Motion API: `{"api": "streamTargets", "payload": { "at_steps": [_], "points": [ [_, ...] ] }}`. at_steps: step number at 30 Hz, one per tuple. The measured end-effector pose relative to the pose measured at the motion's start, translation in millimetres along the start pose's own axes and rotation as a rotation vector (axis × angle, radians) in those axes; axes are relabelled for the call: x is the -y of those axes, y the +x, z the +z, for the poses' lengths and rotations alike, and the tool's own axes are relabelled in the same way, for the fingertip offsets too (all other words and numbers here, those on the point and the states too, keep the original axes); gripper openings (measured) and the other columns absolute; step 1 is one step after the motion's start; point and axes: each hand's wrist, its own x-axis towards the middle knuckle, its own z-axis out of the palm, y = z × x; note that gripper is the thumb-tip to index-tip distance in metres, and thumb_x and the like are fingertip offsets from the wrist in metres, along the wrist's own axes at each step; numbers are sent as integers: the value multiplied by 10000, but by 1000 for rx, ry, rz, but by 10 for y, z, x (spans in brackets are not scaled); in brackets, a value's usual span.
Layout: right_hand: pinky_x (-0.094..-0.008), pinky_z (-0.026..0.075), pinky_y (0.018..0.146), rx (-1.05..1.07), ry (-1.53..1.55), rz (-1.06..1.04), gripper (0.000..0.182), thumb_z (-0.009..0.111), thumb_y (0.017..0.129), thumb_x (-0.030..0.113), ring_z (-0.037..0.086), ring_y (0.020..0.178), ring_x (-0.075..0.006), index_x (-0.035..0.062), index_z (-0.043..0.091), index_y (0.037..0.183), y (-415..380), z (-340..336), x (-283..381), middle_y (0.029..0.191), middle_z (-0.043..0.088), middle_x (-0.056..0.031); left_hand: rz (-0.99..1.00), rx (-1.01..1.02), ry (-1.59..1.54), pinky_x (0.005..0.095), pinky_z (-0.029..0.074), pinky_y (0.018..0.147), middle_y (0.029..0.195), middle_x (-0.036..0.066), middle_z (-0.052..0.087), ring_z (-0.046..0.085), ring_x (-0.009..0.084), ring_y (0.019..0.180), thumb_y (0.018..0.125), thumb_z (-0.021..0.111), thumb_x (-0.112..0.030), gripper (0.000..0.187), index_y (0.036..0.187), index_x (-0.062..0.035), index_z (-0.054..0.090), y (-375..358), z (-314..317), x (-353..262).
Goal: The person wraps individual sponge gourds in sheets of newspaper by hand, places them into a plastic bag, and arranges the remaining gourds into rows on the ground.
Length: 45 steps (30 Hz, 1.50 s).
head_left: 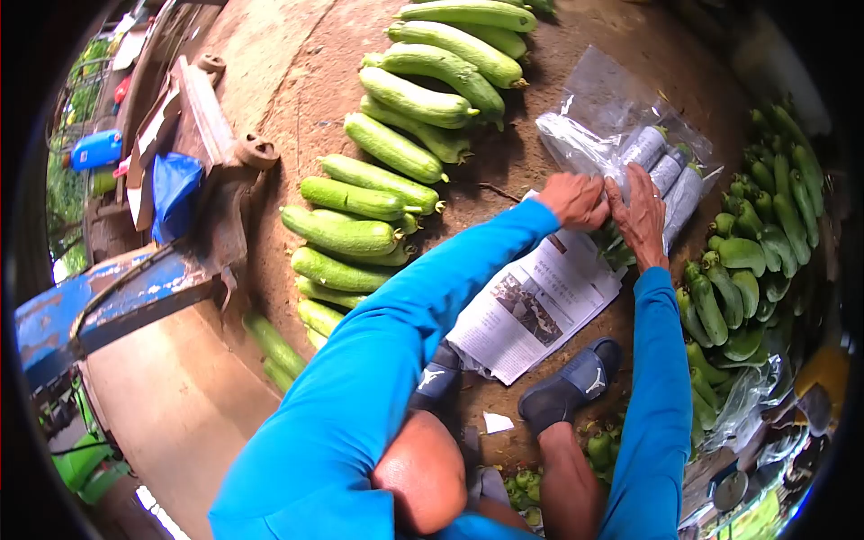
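Observation:
A clear plastic bag (pixel 589 85) lies on the ground with several newspaper-wrapped long green vegetables (pixel 668 171) in it, their green ends showing. At the near end of the bag, my left hand (pixel 576 200) is closed with its fingers curled on the plastic. Beside it, almost touching, my right hand (pixel 641 214) grips the bag, its fingers bent over the wrapped vegetables. Green vegetable ends (pixel 614 247) show just below my hands, partly hidden by them. Under these lies a stack of printed newspaper sheets (pixel 540 301), in front of my feet.
A long row of large pale green gourds (pixel 405 148) curves along the left. Heaped at the right are smaller green gourds (pixel 742 261), near crumpled clear plastic (pixel 751 405). A rusty blue metal frame (pixel 117 297) stands far left. A white scrap (pixel 497 422) lies between my sandals.

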Motion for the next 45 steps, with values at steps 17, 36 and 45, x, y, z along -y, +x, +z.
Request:
{"api": "streamTargets", "payload": {
  "at_steps": [17,36,45],
  "points": [
    [-489,433,1027,399,-11,-286,355,763,845,262,497,1231,-416,61,638,1110,-1521,-1475,413,1308,524,-203,-310,39,-423,518,487,785,916,241,665,629,440,876,969,538,-327,349,966,9,630,-4685,-379,28],
    [-404,507,894,725,413,-199,342,745,878,245,647,1050,-337,32,658,1131,-2596,-3243,2929,1136,669,-159,-75,-193,232,548,521,800,1016,237,624,619,429,935,885,605,-383,390,1141,-89,591,-2471,-1837,1440],
    [-481,472,838,738,99,119,311,717,835,113,598,955,-412,8,601,1104,-2579,-3106,2464,1020,613,-198,-71,139,810,535,451,925,1306,112,538,507,340,1241,731,768,-485,753,1378,-213,493,-1032,-2443,1764]
  ]
}}
